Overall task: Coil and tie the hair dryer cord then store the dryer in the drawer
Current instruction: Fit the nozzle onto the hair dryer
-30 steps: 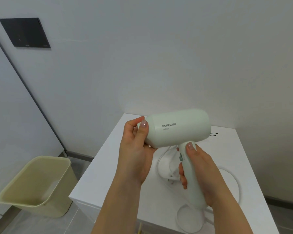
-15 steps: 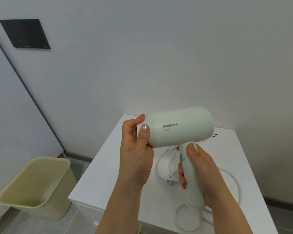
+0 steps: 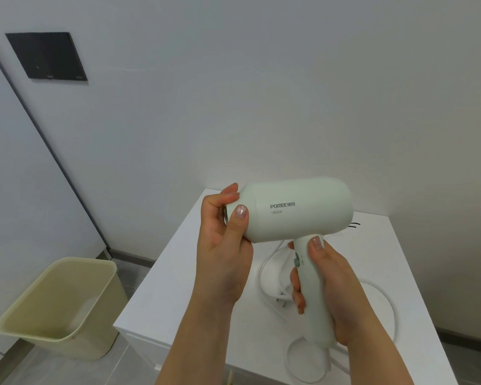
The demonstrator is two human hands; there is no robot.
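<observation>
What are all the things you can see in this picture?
hair dryer: one, pale green, held up over the cabinet
cord: one, white, loose loops on the cabinet top
plug: one, white, on the cabinet top
cabinet: one, white, against the wall
waste bin: one, beige, on the floor left of the cabinet
wall panel: one, black, high on the left
small black item: one, behind the dryer, too hidden to name
left hand: grips the dryer's front end
right hand: grips the handle
</observation>
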